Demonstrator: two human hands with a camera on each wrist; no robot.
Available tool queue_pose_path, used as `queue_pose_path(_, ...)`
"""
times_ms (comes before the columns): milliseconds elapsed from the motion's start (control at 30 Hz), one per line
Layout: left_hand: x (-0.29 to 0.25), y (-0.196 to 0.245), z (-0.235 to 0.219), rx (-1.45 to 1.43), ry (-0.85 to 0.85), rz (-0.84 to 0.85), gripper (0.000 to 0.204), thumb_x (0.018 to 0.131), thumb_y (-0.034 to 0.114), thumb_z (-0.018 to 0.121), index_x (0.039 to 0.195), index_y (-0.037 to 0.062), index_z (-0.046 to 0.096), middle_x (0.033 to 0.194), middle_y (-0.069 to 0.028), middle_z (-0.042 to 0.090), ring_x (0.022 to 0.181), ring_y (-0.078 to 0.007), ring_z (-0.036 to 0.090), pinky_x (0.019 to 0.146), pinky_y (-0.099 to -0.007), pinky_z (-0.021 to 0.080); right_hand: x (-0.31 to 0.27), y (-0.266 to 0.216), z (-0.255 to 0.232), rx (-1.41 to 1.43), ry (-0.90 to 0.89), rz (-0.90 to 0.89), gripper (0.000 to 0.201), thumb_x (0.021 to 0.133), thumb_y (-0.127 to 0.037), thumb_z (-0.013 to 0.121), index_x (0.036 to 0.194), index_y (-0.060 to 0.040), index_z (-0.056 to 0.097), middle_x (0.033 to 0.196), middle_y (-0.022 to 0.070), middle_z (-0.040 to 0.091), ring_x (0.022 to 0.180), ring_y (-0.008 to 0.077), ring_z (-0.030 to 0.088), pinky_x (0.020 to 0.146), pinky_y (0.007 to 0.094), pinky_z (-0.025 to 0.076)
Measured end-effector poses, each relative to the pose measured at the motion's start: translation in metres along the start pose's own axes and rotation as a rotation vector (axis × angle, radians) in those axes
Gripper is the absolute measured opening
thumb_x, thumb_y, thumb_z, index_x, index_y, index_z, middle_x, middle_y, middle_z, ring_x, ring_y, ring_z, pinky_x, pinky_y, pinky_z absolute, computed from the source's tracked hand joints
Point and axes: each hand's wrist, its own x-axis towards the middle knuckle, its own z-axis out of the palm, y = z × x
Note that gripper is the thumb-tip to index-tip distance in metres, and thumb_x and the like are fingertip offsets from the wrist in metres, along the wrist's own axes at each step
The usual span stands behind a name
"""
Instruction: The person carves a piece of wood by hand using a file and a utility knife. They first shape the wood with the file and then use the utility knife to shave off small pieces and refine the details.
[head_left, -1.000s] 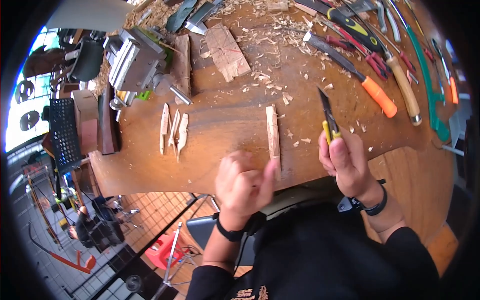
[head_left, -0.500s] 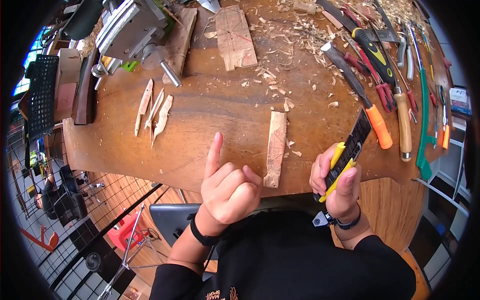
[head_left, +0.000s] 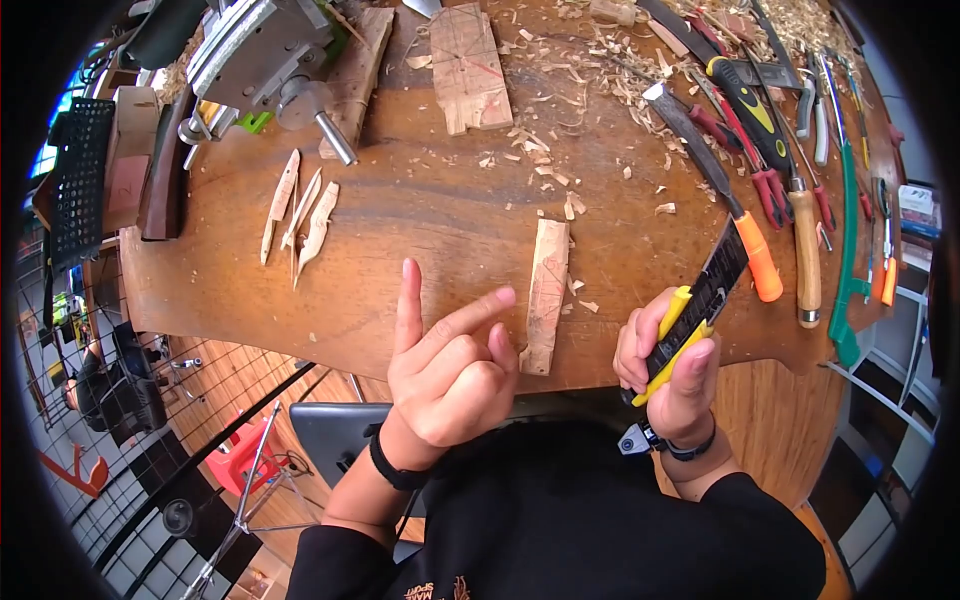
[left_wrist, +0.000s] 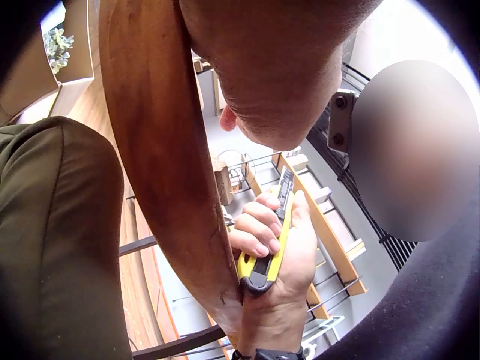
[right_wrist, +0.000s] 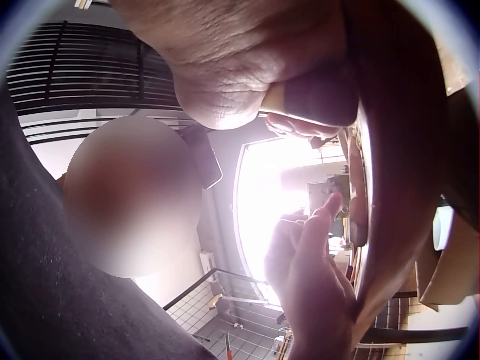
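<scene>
My right hand (head_left: pixel 672 362) grips a yellow and black utility knife (head_left: pixel 672 345), its wide dark blade out and pointing up and away. In the left wrist view the same knife (left_wrist: pixel 262 266) shows with fingers wrapped round its handle. My left hand (head_left: pixel 455 375) holds nothing; index and middle fingers are stretched out, the others bent, above the table's near edge. Just right of its fingertips lies a narrow wood strip (head_left: pixel 547 290) with red marks. Farther left, several thin carved wood pieces (head_left: pixel 318 228) lie side by side.
A metal vise (head_left: pixel 265 65) stands at the back left, with a marked wood board (head_left: pixel 470 75) beside it. Wood shavings (head_left: pixel 560 60) litter the back. On the right lie an orange-handled chisel (head_left: pixel 757 260), a wooden-handled tool (head_left: pixel 807 260) and a green saw (head_left: pixel 848 250).
The left hand has opened from a loose fist, first extending its index finger, then its middle finger. The right hand has tilted the knife, turning the flat of the blade to view. The head view has shifted.
</scene>
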Motion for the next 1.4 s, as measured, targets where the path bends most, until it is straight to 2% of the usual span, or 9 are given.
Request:
queue_pose_path(200, 0.0, 0.001, -0.005, 0.035, -0.038, -0.014, 0.044, 0.08, -0.016, 0.066, 0.061, 0.0107, 0.036, 0.064, -0.0019, 0.053, 0.097, -0.0274, 0.077, 0.119, -0.0698, 0.029, 0.0, 0.0, 0.0, 0.056, -0.018, -0.042, 0.061, 0.102, -0.063, 0.051, 0.095, -0.0021, 0.051, 0.068, 0.0, 0.048, 0.057, 0.0063, 0.043, 0.052, 0.0231, 0.035)
queue_pose_path(267, -0.001, 0.0, -0.003, 0.015, -0.037, 0.019, 0.031, 0.079, -0.006, 0.073, 0.07, 0.01, 0.049, 0.069, -0.0023, 0.057, 0.095, -0.0264, 0.076, 0.112, -0.0603, 0.043, 0.0, 0.0, 0.0, 0.051, -0.014, -0.037, 0.062, 0.102, -0.063, 0.051, 0.095, -0.0021, 0.051, 0.068, -0.0001, 0.048, 0.058, 0.0063, 0.044, 0.053, 0.023, 0.035)
queue_pose_path(300, -0.001, 0.001, -0.002, 0.01, -0.031, 0.019, 0.031, 0.079, -0.006, 0.073, 0.07, 0.01, 0.049, 0.069, -0.0023, 0.057, 0.095, -0.0264, 0.076, 0.112, -0.0603, 0.043, 0.0, 0.0, 0.0, 0.05, -0.016, -0.034, 0.062, 0.102, -0.064, 0.051, 0.095, -0.0021, 0.051, 0.068, -0.0001, 0.048, 0.058, 0.0061, 0.044, 0.053, 0.023, 0.035)
queue_pose_path(367, -0.003, 0.006, 0.0, -0.007, -0.024, -0.055, 0.027, 0.077, 0.012, 0.085, 0.087, 0.0075, 0.061, 0.08, -0.0049, 0.063, 0.086, -0.026, 0.072, 0.089, -0.045, 0.054, -0.001, -0.001, 0.001, 0.058, -0.018, -0.03, 0.062, 0.102, -0.064, 0.051, 0.097, -0.0021, 0.051, 0.069, -0.0003, 0.048, 0.059, 0.0056, 0.043, 0.053, 0.0229, 0.034)
queue_pose_path(500, -0.008, 0.015, 0.008, 0.081, -0.033, -0.11, 0.052, 0.071, 0.029, 0.093, 0.107, 0.0026, 0.066, 0.098, -0.0105, 0.066, 0.077, -0.0268, 0.061, 0.067, -0.0399, 0.046, 0.002, -0.005, 0.006, -0.089, 0.007, -0.004, 0.069, 0.098, -0.076, 0.041, 0.094, -0.0076, 0.042, 0.063, 0.001, 0.042, 0.051, 0.0082, 0.038, 0.048, 0.0237, 0.034)
queue_pose_path(733, -0.018, 0.021, 0.017, 0.143, -0.02, -0.259, 0.046, 0.078, 0.009, 0.083, 0.119, -0.0009, 0.065, 0.101, -0.0141, 0.067, 0.082, -0.0303, 0.064, 0.07, -0.0392, 0.049, 0.0, -0.001, 0.003, 0.032, -0.008, -0.048, 0.06, 0.103, -0.063, 0.048, 0.099, -0.003, 0.049, 0.069, 0.0004, 0.048, 0.057, 0.0052, 0.041, 0.053, 0.0223, 0.034)
queue_pose_path(933, -0.013, 0.018, 0.009, 0.029, 0.021, -0.443, 0.038, 0.08, 0.001, 0.075, 0.116, -0.0005, 0.066, 0.098, -0.016, 0.068, 0.082, -0.0318, 0.067, 0.07, -0.039, 0.055, 0.003, -0.002, 0.008, -0.111, 0.014, -0.066, 0.065, 0.102, -0.071, 0.04, 0.094, -0.0058, 0.043, 0.063, 0.0012, 0.041, 0.049, 0.0077, 0.037, 0.046, 0.0233, 0.034)
queue_pose_path(1267, -0.018, 0.011, 0.013, 0.038, 0.056, -0.369, 0.027, 0.083, -0.001, 0.074, 0.11, -0.0012, 0.068, 0.089, -0.013, 0.068, 0.074, -0.0273, 0.065, 0.064, -0.0359, 0.054, -0.001, -0.004, 0.012, -0.067, 0.048, -0.03, 0.058, 0.103, -0.062, 0.05, 0.097, -0.0044, 0.051, 0.068, -0.0011, 0.046, 0.057, 0.0045, 0.041, 0.052, 0.0217, 0.034)
queue_pose_path(1400, -0.02, 0.009, 0.018, 0.047, 0.082, -0.308, 0.028, 0.083, 0.002, 0.08, 0.109, -0.0015, 0.069, 0.087, -0.0115, 0.069, 0.072, -0.0257, 0.065, 0.062, -0.0349, 0.053, -0.005, -0.013, 0.009, -0.259, 0.052, 0.029, 0.053, 0.104, -0.055, 0.055, 0.096, -0.0028, 0.057, 0.068, -0.002, 0.048, 0.059, 0.0059, 0.043, 0.053, 0.0244, 0.033)
